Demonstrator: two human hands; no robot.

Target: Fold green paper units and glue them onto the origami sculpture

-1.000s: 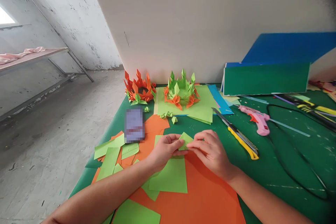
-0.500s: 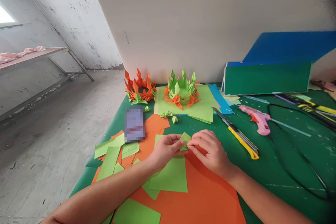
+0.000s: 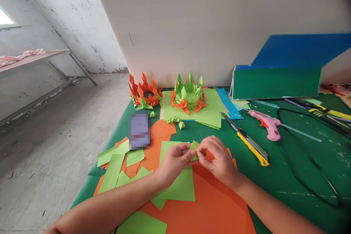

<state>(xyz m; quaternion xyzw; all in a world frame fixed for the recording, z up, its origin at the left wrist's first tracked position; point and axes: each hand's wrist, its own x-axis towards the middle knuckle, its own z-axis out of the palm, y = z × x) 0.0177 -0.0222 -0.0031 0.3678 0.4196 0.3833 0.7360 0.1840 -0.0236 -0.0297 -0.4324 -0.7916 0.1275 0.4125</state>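
A small folded piece of green paper is held up between my two hands, above a larger green sheet lying on orange paper. My left hand is closed, thumb and fingers pinching the folded piece from its left side. On the other side my right hand pinches its right edge between thumb and fingertips, with the fingers curled. The fingers hide part of the folds. Beyond my hands lie several small green paper rosebuds.
An orange paper crown and a green paper crown stand at the back. To the right lie a yellow utility knife, blade out, and a pink glue gun with a looping cord. Green scraps and a blurred-out block are left.
My right hand's fingers have curled in and pinch more tightly at the folded paper's right edge. The left hand keeps its hold. The whole view has shifted slightly.
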